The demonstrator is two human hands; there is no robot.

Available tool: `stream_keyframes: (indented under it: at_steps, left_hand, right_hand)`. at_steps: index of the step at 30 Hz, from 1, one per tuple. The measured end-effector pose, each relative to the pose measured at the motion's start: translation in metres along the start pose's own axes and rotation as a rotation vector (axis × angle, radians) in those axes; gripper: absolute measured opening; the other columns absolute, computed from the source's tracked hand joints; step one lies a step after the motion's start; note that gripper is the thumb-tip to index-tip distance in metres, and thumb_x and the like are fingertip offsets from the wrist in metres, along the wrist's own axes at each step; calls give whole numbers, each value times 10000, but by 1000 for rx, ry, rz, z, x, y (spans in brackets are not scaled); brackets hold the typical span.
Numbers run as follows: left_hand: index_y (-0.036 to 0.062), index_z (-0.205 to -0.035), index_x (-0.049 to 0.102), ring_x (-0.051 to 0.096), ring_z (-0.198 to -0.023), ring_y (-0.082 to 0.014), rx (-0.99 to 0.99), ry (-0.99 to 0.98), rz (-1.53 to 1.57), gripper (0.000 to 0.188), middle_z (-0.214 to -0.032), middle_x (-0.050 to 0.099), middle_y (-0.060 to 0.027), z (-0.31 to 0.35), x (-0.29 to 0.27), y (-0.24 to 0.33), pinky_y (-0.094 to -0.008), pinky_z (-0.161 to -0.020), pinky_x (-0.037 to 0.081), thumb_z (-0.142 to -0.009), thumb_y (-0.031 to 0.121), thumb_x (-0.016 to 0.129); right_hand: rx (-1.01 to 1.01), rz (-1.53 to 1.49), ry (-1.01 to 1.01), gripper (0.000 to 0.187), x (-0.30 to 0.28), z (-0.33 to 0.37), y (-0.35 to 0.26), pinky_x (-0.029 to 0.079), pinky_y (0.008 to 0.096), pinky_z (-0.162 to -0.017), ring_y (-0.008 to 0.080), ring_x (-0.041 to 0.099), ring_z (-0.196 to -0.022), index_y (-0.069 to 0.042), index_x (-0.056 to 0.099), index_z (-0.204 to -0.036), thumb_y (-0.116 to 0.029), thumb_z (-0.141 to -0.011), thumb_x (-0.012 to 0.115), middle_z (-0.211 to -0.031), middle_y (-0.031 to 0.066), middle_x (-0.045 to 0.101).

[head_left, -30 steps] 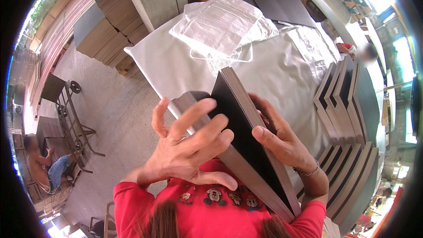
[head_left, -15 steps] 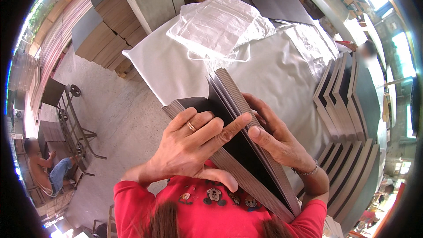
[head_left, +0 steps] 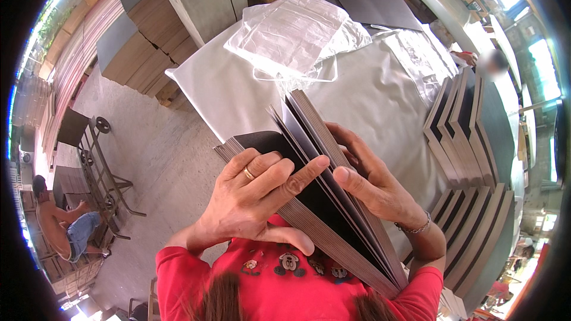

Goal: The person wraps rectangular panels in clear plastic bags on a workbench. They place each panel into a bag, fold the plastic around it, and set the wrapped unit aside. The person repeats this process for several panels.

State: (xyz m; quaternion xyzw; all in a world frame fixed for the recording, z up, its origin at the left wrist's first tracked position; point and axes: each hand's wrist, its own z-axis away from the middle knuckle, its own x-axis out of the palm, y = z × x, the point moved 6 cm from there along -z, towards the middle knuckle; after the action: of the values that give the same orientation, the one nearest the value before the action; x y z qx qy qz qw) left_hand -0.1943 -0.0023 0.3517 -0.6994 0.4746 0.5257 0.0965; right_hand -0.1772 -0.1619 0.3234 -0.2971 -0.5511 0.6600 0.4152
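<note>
A thick stack of dark thin boards (head_left: 333,226) stands on edge against my red shirt, spread into a left and a right bundle with a black gap between. My left hand (head_left: 256,193), wearing a ring, lies over the left bundle with several fingers curled at its edge. Its index finger reaches across the gap to the loose sheets, and its thumb stretches out below. My right hand (head_left: 372,184) clasps the right bundle, thumb on the near edges and fingers around the far side. A bracelet circles that wrist.
Beyond the boards lies a covered table (head_left: 380,95) with clear plastic bags (head_left: 291,35). Stacked dark boards (head_left: 470,137) stand at right. Board piles (head_left: 134,53), a trolley (head_left: 98,154) and a seated person (head_left: 68,220) are at left. Another person is at far right.
A few thin sheets have separated from the right bundle and lean into the gap. My left hand has shifted slightly left. The seated person at left has changed posture.
</note>
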Motion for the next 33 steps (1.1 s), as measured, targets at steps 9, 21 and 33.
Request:
stream_keyframes:
  at_steps: [9,21,33]
  left_hand:
    - [131,-1053,653,529,-882,-199,-43,159,-84,806,-887,492,-15,9,-7,0,-470,-971,306,-598,789,565]
    - [171,-1311,550,492,-854,-212,-37,-39,-48,936,-850,459,-20,-8,1,-1,-409,-897,380,-597,775,510]
    - [153,-1287,571,493,-862,-213,-23,-10,-46,907,-866,464,-26,-3,-1,-1,-407,-880,391,-607,751,528]
  right_hand:
    - [8,-9,-48,615,2,0,3,327,416,-1056,248,315,-1328,-39,236,-1435,-321,-962,508,-1398,127,341]
    - [-17,-39,-39,580,5,1,1,364,346,-1026,216,352,-1297,-18,219,-1439,-280,-985,469,-1379,121,372]
    - [5,-3,-27,616,2,1,4,308,317,-1049,173,396,-1262,0,204,-1444,-301,-979,473,-1347,126,429]
